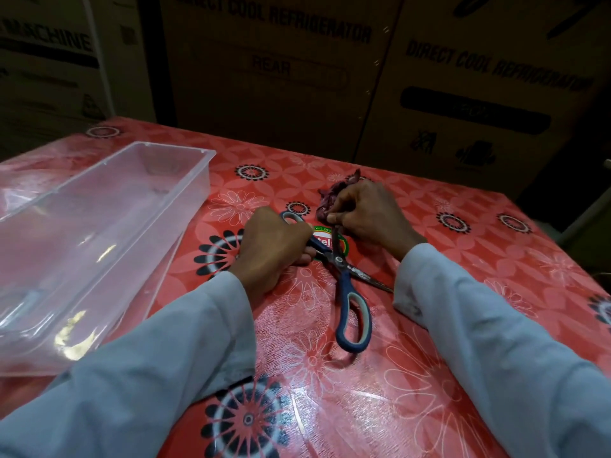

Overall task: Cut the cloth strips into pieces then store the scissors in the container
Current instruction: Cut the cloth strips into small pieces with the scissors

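So, going left to right: the container (pixel 99 233) sits on the left of the worktop (pixel 463 252), clear plastic, and as far as I can see nothing is in it yet, so the storing part isn't done.

Next, the left hand (pixel 271 249) has its fingers curled around the upper handle of the scissors (pixel 340 269). They lie on the worktop between both hands, blades spread wide, the other handle loose and pointing back toward the person.

Then the right hand (pixel 367 216) pinches a dark maroon cloth (pixel 334 196) bundle with fingertips, right by one blade tip. A thin bit seems to hang along that blade, but I can't tell if it's a strip mid-cut.

My guess: cutting is underway at best. No clearly separate pieces show, so most cutting plus stowing remains.
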